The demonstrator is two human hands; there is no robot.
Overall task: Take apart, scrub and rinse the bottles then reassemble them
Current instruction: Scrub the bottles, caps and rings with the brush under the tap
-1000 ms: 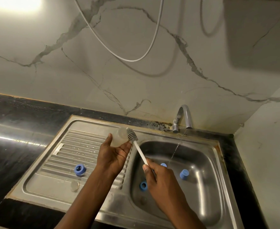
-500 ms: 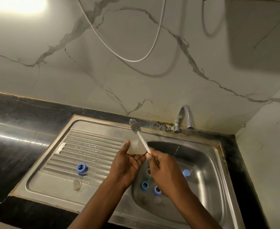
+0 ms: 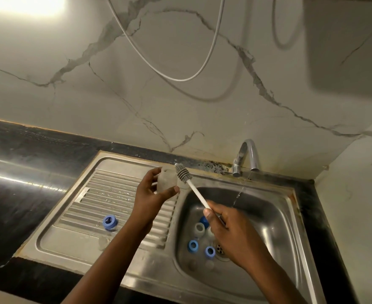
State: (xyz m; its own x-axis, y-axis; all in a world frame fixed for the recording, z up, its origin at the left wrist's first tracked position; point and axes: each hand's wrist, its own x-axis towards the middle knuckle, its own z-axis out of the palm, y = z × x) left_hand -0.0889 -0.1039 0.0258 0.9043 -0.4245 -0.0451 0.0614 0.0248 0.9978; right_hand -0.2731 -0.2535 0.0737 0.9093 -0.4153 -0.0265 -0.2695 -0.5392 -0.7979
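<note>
Fingers (image 3: 152, 173) of the left hand (image 3: 150, 199) curl round the bottle (image 3: 166, 182) left of the tap (image 3: 248, 153); right hand (image 3: 231, 230) pinches the brush (image 3: 194, 190); best to twist bristles fully inside.

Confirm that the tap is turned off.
No, a thin stream of water falls from the tap into the sink basin.

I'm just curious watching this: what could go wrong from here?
Only the left hand grips the clear bottle, by thumb and fingers, so it might slip when the brush pushes in. The blue rings lie beside the drain with the tap running; they could crowd or block it.
</note>
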